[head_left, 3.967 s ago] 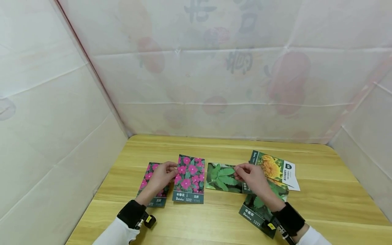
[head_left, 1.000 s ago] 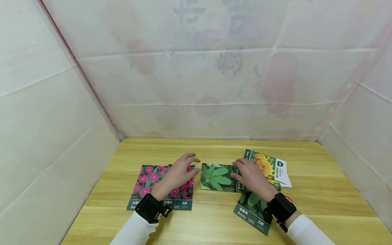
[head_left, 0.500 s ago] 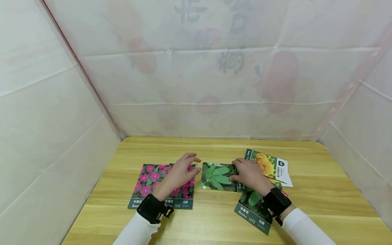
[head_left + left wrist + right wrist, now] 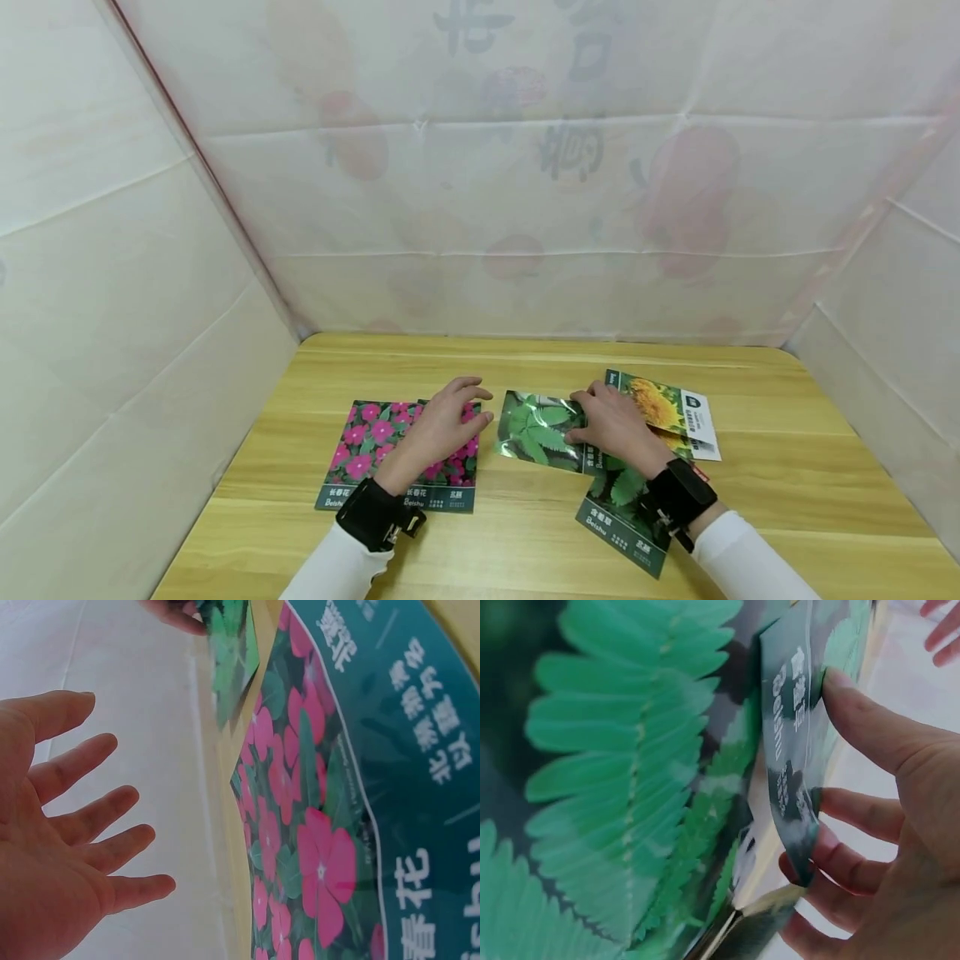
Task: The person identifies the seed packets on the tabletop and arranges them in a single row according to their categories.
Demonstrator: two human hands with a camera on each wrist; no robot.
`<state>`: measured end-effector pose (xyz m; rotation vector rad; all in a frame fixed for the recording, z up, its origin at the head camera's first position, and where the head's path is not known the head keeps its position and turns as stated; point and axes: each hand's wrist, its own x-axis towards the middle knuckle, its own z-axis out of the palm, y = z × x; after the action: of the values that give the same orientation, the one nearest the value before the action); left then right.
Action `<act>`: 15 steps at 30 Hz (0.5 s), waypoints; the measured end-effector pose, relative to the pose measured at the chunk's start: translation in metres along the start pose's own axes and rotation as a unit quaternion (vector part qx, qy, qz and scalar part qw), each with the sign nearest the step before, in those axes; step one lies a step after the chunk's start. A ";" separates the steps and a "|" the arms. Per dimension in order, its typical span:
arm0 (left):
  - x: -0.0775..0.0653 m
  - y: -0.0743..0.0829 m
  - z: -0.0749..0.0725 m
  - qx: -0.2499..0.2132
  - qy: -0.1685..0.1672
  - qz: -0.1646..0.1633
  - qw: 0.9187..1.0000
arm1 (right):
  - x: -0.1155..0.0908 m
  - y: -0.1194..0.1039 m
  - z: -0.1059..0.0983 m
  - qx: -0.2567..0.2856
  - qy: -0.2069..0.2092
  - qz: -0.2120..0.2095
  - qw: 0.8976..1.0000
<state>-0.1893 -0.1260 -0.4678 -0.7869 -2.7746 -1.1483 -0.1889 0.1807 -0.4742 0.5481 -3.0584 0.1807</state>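
My right hand (image 4: 615,425) pinches a seed packet with green fern-like leaves (image 4: 534,433), thumb on its face and fingers round its edge, as the right wrist view shows. That packet's left end tilts up, with light glaring on it. Under my right wrist lies a second green-leaf packet (image 4: 624,527), which fills much of the right wrist view. Fingers spread, my left hand (image 4: 450,417) holds nothing and hovers over two seed packets with pink flowers. The right pink packet (image 4: 455,475) overlaps the left pink packet (image 4: 366,446) and is partly hidden by the hand.
Behind my right hand lie overlapping orange-flower packets (image 4: 656,404), their right ends white. The wooden table (image 4: 495,550) is enclosed by pale printed cloth walls (image 4: 450,208) at the back and sides.
Four seconds ago my left hand held the right pink packet; now it lies beside the other, released. My right hand has since lifted the green-leaf packet's left end, turning it slightly.
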 end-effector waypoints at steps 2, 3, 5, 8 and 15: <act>0.000 0.000 0.000 0.002 0.003 0.001 1.000 | -0.001 0.001 -0.001 0.011 0.019 -0.003 1.000; 0.000 0.000 0.000 0.002 0.005 0.001 1.000 | -0.002 0.002 -0.002 0.015 0.031 -0.006 0.999; -0.001 0.000 0.000 0.002 0.008 -0.001 1.000 | -0.004 0.003 -0.004 0.025 0.056 -0.009 0.998; -0.001 0.000 0.001 0.002 0.012 -0.006 1.000 | -0.005 0.005 -0.008 0.052 0.083 -0.011 0.995; -0.001 -0.001 0.000 -0.003 0.020 -0.007 1.000 | -0.004 0.016 -0.010 0.160 0.117 -0.008 0.980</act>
<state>-0.1886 -0.1274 -0.4690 -0.7383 -2.7493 -1.1626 -0.1908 0.1981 -0.4662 0.5204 -2.8077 0.6939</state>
